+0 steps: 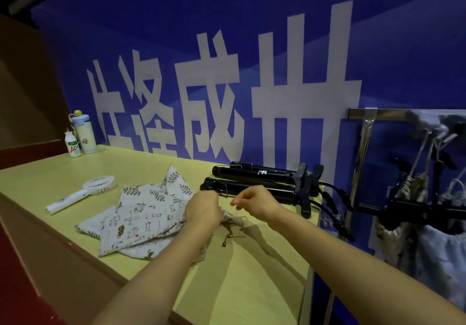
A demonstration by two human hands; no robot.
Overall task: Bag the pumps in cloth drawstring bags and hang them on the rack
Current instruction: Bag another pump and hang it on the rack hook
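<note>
Our left hand [201, 210] grips the gathered mouth of a cloth drawstring bag [131, 226], and our right hand [254, 202], just beside it, pinches the bag's cord [238, 214]. Behind them stands a blue banner [252, 35]; below lies the yellow table [264, 287], and at right the metal rack [363, 138] carries hanging filled bags [433, 249]. Two black pumps [264, 182] lie just beyond our hands, while a white fan [83, 193], a flask [85, 135] and a small bottle [73, 147] sit well to the left.

The single head-worn camera looks forward and down, close over the yellow table [63, 173] toward the blue wall [252, 22].
</note>
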